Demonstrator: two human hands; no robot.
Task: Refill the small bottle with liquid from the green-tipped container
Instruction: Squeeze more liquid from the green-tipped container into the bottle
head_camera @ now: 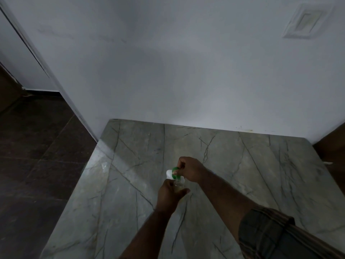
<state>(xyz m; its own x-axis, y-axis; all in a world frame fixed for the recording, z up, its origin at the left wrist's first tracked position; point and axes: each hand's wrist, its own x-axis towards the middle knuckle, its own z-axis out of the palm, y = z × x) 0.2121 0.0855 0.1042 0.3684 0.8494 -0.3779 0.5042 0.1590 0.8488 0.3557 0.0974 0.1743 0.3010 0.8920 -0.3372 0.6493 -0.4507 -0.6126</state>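
My left hand (pixel 169 195) is wrapped around a small clear bottle (pixel 179 186) held above the grey marble counter (pixel 130 184). Only the bottle's neck and shoulder show past my fingers. My right hand (pixel 190 170) grips a white container with a green tip (pixel 172 173), tilted down so the green part meets the bottle's mouth. Most of the container is hidden inside my right hand. Whether liquid is flowing is too small to tell.
The marble counter meets a white wall (pixel 168 71) at its far edge. Dark floor tiles (pixel 37 146) lie beyond the counter's left edge. A white switch plate (pixel 306 21) sits high on the wall at right. A brown surface (pixel 332 146) borders the counter's right side.
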